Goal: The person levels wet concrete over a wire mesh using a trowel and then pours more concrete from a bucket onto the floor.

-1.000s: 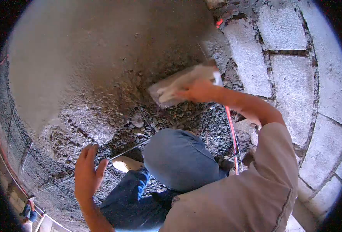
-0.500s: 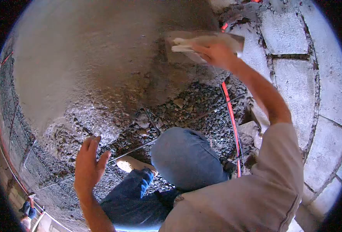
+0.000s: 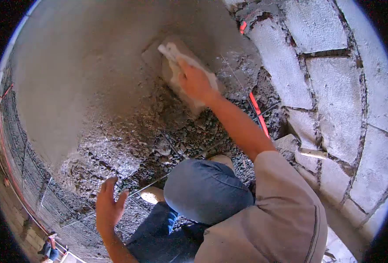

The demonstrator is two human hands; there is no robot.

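Float (image 3: 175,70) flat on wet concrete (image 3: 93,65), above loose gravel (image 3: 189,131), near block wall (image 3: 334,87). Clamped on it: grip of right hand (image 3: 196,83). Grip of left hand (image 3: 108,208) apart, fingers spread, empty, low beside bent knee (image 3: 207,190).

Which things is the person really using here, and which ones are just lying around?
In use:
- right hand, gripping the float
- the float, pressed flat on the wet cement

Just lying about:
- left hand, open and holding nothing
- gravel
- red cord, running along the foot of the block wall
- wire mesh
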